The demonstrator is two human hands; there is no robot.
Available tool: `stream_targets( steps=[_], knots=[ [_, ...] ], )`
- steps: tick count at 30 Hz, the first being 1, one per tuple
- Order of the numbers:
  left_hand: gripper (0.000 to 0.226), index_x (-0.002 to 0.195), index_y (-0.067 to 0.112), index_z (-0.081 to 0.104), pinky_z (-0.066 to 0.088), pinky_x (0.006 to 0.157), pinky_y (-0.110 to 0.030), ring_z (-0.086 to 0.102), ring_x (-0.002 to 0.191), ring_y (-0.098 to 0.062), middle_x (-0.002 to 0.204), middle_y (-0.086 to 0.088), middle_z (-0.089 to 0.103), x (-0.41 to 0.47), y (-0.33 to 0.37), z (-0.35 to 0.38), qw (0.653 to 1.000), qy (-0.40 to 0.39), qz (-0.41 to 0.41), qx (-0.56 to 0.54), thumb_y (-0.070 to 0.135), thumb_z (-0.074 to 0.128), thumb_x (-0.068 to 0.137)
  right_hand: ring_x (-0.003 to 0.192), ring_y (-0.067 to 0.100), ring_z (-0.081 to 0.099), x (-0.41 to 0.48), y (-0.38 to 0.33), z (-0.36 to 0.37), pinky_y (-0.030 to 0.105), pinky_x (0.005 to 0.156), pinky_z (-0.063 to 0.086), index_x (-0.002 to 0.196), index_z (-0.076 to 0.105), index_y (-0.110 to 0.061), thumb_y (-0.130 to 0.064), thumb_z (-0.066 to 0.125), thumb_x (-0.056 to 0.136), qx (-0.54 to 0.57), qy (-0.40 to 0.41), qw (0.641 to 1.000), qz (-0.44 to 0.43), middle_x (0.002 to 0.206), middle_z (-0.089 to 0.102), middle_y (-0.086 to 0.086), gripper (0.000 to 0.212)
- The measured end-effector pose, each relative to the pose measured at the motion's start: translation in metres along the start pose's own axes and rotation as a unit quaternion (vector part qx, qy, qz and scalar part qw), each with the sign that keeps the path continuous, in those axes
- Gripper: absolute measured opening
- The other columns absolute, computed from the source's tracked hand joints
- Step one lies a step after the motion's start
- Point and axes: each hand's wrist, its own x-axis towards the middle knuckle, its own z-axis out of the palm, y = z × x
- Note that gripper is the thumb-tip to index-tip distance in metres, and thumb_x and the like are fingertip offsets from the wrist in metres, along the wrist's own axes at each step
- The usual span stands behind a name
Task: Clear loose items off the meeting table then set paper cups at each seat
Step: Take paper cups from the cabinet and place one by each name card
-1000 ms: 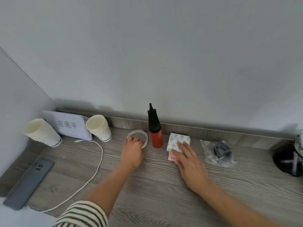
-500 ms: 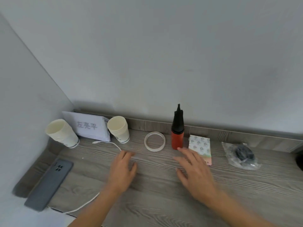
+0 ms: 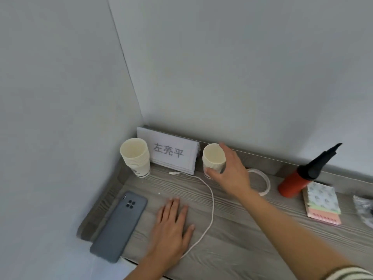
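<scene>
Since those nested paper cups (image 3: 213, 157) by the name card (image 3: 169, 153) at the tabletop's (image 3: 242, 243) back edge are super light and crush easily, I'd grab low around the stack's wall, not the rim. Right hand (image 3: 232, 174) wraps thumb and fingers around it; left hand (image 3: 171, 225) lies flat, holding nothing, near the left edge.

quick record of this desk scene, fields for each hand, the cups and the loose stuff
left hand: flat on the table, holding nothing
right hand: thumb and fingers round the right cup stack
left cup stack: upright in the corner, untouched
between stacks: name card
loose items: phone, white cable, tape ring, red pump, notepad, plastic bag
</scene>
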Motion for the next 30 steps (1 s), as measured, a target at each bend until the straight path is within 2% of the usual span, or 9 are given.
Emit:
stream_targets(
  steps=[6,9,11,15,19,23,25,27,30],
  knots=[
    [0.059,0.127,0.02,0.061,0.024,0.106,-0.041,0.053,0.128,-0.031,0.138,-0.012,0.057,-0.003,-0.009,0.003,0.999,-0.026,0.01,-0.021,0.055,0.045,0.083,0.112,0.013,0.059,-0.02,-0.009,0.004,0.037,0.099,0.047,0.141,0.037,-0.031,-0.034,0.084,0.066,0.138,0.07,0.984,0.089,0.127,0.059,-0.009,0.089],
    [0.067,0.13,0.016,0.055,0.027,0.106,-0.038,0.054,0.126,-0.031,0.136,-0.011,0.058,-0.001,-0.011,-0.003,0.998,-0.022,0.026,-0.061,0.059,0.047,0.079,0.098,-0.016,0.058,-0.059,-0.018,-0.012,0.014,0.086,0.051,0.145,0.035,-0.021,-0.016,0.086,0.068,0.268,0.077,0.952,0.125,0.124,0.054,-0.014,0.092],
    [0.079,0.137,0.013,0.046,0.031,0.109,-0.038,0.049,0.129,-0.029,0.141,-0.01,0.052,0.005,-0.006,-0.013,0.991,-0.005,0.04,-0.129,0.063,0.05,0.076,0.095,-0.018,0.059,-0.09,-0.022,-0.023,0.007,0.075,0.051,0.142,0.039,-0.017,-0.009,0.084,0.068,0.303,0.071,0.94,0.139,0.121,0.058,-0.013,0.087],
    [0.096,0.146,0.019,0.035,0.026,0.11,-0.032,0.03,0.131,-0.006,0.142,0.01,0.039,0.012,0.024,-0.043,0.96,-0.023,0.134,-0.244,0.072,0.057,0.069,0.099,-0.002,0.063,-0.154,-0.014,-0.041,0.018,0.077,0.055,0.129,0.049,-0.029,-0.023,0.09,0.06,0.324,0.094,0.927,0.164,0.115,0.064,-0.01,0.081],
    [0.087,0.141,0.038,0.033,0.036,0.102,-0.022,0.044,0.121,0.002,0.134,0.02,0.049,0.004,0.066,-0.057,0.916,-0.109,0.215,-0.32,0.08,0.054,0.067,0.104,0.009,0.064,-0.209,0.004,-0.057,0.029,0.082,0.056,0.121,0.054,-0.035,-0.041,0.088,0.05,0.344,0.125,0.913,0.182,0.112,0.067,-0.01,0.079],
    [0.071,0.132,0.049,0.037,0.045,0.093,-0.022,0.052,0.111,0.003,0.123,0.027,0.054,-0.016,0.105,-0.056,0.883,-0.173,0.297,-0.319,0.057,0.07,0.07,0.104,0.009,0.064,-0.267,0.018,-0.083,0.032,0.086,0.056,0.115,0.063,-0.039,-0.056,0.074,0.067,0.351,0.113,0.906,0.208,0.111,0.069,-0.014,0.052],
    [0.068,0.128,0.049,0.039,0.043,0.086,-0.012,0.053,0.106,0.005,0.117,0.027,0.054,-0.029,0.121,-0.06,0.869,-0.188,0.35,-0.294,0.05,0.072,0.069,0.096,0.008,0.067,-0.297,0.026,-0.096,0.031,0.08,0.057,0.109,0.07,-0.035,-0.049,0.067,0.081,0.346,0.142,0.896,0.241,0.103,0.073,-0.01,0.031],
    [0.068,0.127,0.047,0.043,0.043,0.081,-0.011,0.052,0.101,0.006,0.112,0.024,0.053,-0.041,0.137,-0.064,0.853,-0.198,0.401,-0.267,0.045,0.072,0.066,0.08,0.007,0.068,-0.327,0.035,-0.104,0.031,0.071,0.057,0.094,0.076,-0.028,-0.03,0.071,0.085,0.323,0.185,0.885,0.28,0.086,0.075,-0.008,0.011],
    [0.074,0.131,0.045,0.04,0.046,0.08,-0.014,0.052,0.1,0.006,0.114,0.022,0.049,-0.063,0.164,-0.065,0.828,-0.223,0.461,-0.227,0.045,0.071,0.065,0.067,0.014,0.067,-0.369,0.044,-0.107,0.041,0.069,0.057,0.075,0.075,-0.021,-0.013,0.077,0.079,0.305,0.234,0.87,0.308,0.073,0.074,0.002,0.009]
  ],
)
